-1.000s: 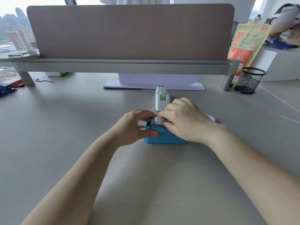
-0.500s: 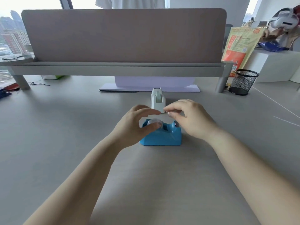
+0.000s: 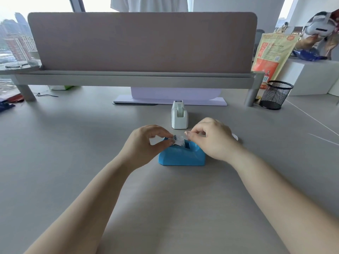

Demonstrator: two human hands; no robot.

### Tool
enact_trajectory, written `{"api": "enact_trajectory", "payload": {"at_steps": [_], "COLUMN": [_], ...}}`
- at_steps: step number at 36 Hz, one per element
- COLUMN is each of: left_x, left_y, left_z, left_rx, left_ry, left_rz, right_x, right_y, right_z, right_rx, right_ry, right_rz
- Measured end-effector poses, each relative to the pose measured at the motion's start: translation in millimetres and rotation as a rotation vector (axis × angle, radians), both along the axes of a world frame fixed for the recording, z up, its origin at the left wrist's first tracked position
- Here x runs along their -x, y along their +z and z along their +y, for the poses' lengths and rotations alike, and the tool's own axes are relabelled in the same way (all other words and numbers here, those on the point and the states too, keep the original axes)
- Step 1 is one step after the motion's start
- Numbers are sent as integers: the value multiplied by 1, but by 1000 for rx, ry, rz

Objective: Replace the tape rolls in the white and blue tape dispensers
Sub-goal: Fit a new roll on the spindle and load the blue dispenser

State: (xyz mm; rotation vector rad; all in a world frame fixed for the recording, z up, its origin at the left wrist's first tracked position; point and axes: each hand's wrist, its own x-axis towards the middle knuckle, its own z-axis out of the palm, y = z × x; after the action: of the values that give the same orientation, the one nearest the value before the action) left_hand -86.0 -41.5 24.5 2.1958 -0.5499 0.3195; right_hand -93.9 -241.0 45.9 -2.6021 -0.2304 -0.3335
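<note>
Since a second ago, both hands lifted off the blue tape dispenser [image 3: 181, 156] and drawn slightly apart above it; right hand no longer draped over its top. In the head view: left hand [image 3: 146, 145] above the dispenser's left end, thumb and forefinger clenched in a pinch on a small clear tape roll [image 3: 178, 140] with a dark printed patch at its left edge. Right hand [image 3: 211, 138] above the right end, its grip likewise pinched on the right side of that same roll, remaining fingers curled in. Roll held between the two hands just over the open slot, apparently clear of the cradle, though whether it touches the slot edge cannot be told. Blue dispenser flat on the grey table [image 3: 73, 162], long axis running left to right across the view, higher rounded end to the left and lower end to the right. White tape dispenser [image 3: 179, 116] standing upright just behind, apart from the blue one, long axis running away from the viewer, narrow end facing the camera, a pale roll visible in its slot. A small whitish object [image 3: 235, 137] peeking out behind the right hand, too hidden to identify. Black mesh cup [image 3: 275, 95] well to the right, near the shelf leg [image 3: 252, 92].
</note>
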Motion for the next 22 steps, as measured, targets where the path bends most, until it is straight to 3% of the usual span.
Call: {"api": "enact_trajectory", "payload": {"at_steps": [10, 22], "left_x": [-1, -2], "left_y": [-4, -14], "left_z": [-2, -7], "left_rx": [30, -52], "left_ry": [-3, -28], "left_rz": [12, 86], "right_x": [0, -1], "right_y": [-5, -1], "right_z": [19, 15], "right_rx": [82, -61], "right_ry": [-28, -8], "right_rz": [114, 166]}}
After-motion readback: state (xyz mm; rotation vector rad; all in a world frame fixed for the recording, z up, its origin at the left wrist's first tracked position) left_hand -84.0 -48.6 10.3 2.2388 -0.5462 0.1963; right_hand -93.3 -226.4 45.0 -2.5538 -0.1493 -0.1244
